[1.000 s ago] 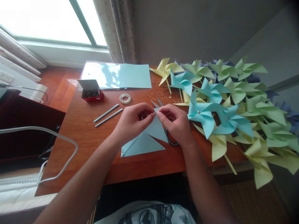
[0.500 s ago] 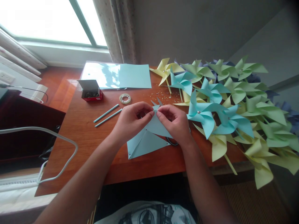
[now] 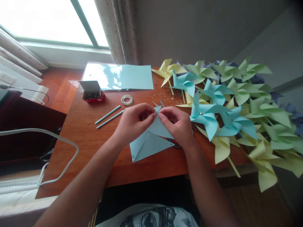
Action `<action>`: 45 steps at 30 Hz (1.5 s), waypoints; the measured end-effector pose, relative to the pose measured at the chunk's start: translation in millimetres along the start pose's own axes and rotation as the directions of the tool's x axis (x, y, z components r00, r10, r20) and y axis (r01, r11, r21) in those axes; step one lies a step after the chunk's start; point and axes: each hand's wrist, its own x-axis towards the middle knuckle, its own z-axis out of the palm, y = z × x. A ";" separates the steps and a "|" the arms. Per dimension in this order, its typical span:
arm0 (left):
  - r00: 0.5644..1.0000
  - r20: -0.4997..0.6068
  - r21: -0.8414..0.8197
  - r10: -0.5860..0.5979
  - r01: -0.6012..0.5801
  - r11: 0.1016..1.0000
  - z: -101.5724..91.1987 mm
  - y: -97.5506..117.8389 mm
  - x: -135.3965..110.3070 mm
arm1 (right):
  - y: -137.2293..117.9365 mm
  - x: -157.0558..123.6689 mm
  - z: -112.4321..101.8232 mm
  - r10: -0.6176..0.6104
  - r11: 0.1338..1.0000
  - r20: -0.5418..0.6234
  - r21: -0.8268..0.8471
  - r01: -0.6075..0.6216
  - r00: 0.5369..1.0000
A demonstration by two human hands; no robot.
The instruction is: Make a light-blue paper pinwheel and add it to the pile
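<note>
A light blue paper sheet (image 3: 151, 144), with cut slits and small punched holes near its corners, hangs between my hands just above the wooden table. My left hand (image 3: 137, 121) pinches its far corner between thumb and forefinger. From the other side my right hand (image 3: 175, 124) pinches the same corner, the two thumbs almost meeting. Just past the fingertips show the blade tips of a pair of scissors (image 3: 162, 102). Their dark handle loop peeks out under the paper by my right wrist; the rest is hidden.
Finished paper pinwheels (image 3: 208, 115) in blue, green and yellow crowd the right side. To the left lie two light blue sticks (image 3: 109, 118), a tape roll (image 3: 127, 100) and an open red box (image 3: 94, 97) of small dark pieces. Blue sheets (image 3: 138, 77) lie behind, near scattered paper bits (image 3: 165, 97).
The near part of the blue paper has shifted slightly right and toward me. Both hands keep their pinch at nearly the same place.
</note>
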 end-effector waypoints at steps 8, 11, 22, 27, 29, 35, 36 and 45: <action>0.997 -0.076 0.032 0.028 -0.026 0.999 1.7 0.9 -0.9 | -5.5 -2.7 2.8 -0.304 0.926 -0.039 -0.248 0.285 0.952; 0.996 -0.079 0.054 0.038 -0.034 0.998 2.2 0.7 -1.4 | -5.9 -4.0 4.0 -0.330 0.906 -0.035 -0.291 0.306 0.943; 0.990 -0.090 0.144 0.108 -0.095 0.985 3.5 6.2 -3.8 | -8.1 -3.6 3.2 -0.164 0.975 -0.075 -0.165 0.150 0.984; 0.987 -0.113 0.146 0.115 -0.098 0.984 3.1 9.3 -3.3 | -5.7 -3.3 3.7 -0.072 0.994 -0.073 -0.091 0.065 0.995; 0.985 -0.118 0.155 0.124 -0.105 0.982 2.8 9.5 -3.3 | -4.9 -3.5 3.9 -0.065 0.994 -0.065 -0.088 0.060 0.996; 0.985 -0.112 0.180 0.133 -0.112 0.977 2.5 9.8 -3.5 | -4.5 -3.4 3.2 -0.066 0.995 -0.054 -0.081 0.061 0.996; 0.985 -0.112 0.184 0.135 -0.113 0.976 2.4 10.0 -3.5 | -4.6 -3.2 3.0 -0.066 0.995 -0.052 -0.082 0.061 0.996; 0.982 -0.117 0.224 0.150 -0.121 0.967 1.6 9.5 -2.7 | -5.0 -3.0 3.3 -0.073 0.992 -0.052 -0.105 0.067 0.996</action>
